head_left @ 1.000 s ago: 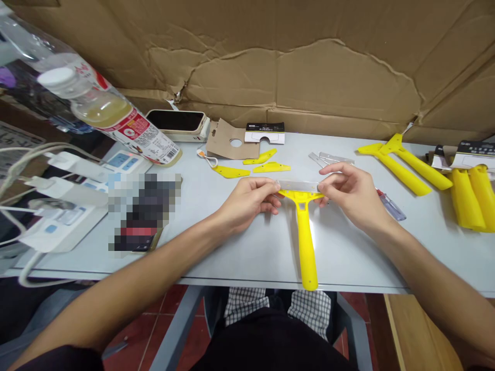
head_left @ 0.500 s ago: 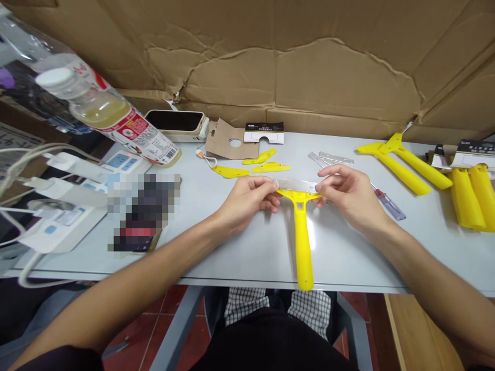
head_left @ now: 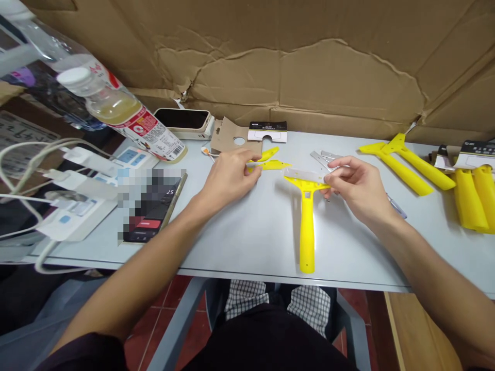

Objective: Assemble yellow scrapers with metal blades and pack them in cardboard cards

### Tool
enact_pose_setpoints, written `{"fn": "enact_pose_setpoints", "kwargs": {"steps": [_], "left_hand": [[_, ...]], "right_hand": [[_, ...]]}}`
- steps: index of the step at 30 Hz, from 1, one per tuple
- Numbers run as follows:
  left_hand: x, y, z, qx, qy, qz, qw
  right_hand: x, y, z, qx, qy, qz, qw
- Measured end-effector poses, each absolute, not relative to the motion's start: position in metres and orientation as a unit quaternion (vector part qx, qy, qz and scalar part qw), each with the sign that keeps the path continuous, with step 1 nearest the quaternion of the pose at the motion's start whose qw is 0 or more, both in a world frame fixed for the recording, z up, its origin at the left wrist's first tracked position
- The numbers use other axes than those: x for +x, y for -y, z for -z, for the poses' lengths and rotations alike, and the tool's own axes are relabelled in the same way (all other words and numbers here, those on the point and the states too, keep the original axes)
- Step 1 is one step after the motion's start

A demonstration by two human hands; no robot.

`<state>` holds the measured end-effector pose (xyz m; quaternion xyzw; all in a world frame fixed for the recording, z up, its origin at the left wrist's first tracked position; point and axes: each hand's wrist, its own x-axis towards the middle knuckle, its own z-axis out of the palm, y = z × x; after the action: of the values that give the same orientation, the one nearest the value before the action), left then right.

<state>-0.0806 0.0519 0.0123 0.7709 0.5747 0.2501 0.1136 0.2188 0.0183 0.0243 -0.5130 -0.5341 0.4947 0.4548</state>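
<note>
My right hand (head_left: 353, 188) pinches the right end of a yellow scraper's head, thumb and finger also on its metal blade (head_left: 303, 175). The scraper's handle (head_left: 307, 232) points toward me, its lower end close to the front edge of the table. My left hand (head_left: 234, 172) is off the scraper, over the yellow plastic strips, with thumb and forefinger apart near the left end of one strip (head_left: 273, 165). A second yellow strip (head_left: 269, 154) lies just behind it. The third one seen earlier is hidden by my left hand. Loose metal blades (head_left: 319, 158) lie behind the scraper.
Two yellow scraper handles (head_left: 412, 167) lie at the right, beside packaged yellow handles (head_left: 469, 198). A screwdriver (head_left: 397, 207) is partly behind my right hand. At left are a phone (head_left: 154, 211), a power strip (head_left: 73, 214) with cables and a drink bottle (head_left: 143, 126). Cardboard (head_left: 301, 56) walls the back.
My left hand has let go of the scraper's left end and moved left and away from me to the yellow strips. My right hand still holds the scraper.
</note>
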Motion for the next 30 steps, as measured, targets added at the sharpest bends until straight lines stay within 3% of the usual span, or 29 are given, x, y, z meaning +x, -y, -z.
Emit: {"fn": "enact_pose_setpoints", "kwargs": {"steps": [5,18,26,30], "left_hand": [[-0.078,-0.054,0.001,0.796,-0.564,-0.196,0.101],[-0.080,-0.057,0.001,0.801,-0.538,-0.230,0.129],[-0.079,-0.050,-0.018,0.720,-0.538,-0.409,0.157],[-0.070,-0.039,-0.021,0.720,-0.502,-0.464,0.120]], "right_hand": [[0.225,-0.023,-0.018,-0.508,0.544,-0.488,0.457],[0.224,-0.023,-0.019,-0.506,0.534,-0.494,0.464],[0.223,-0.023,-0.020,-0.504,0.536,-0.493,0.464],[0.220,-0.020,-0.020,-0.499,0.537,-0.503,0.458]]}}
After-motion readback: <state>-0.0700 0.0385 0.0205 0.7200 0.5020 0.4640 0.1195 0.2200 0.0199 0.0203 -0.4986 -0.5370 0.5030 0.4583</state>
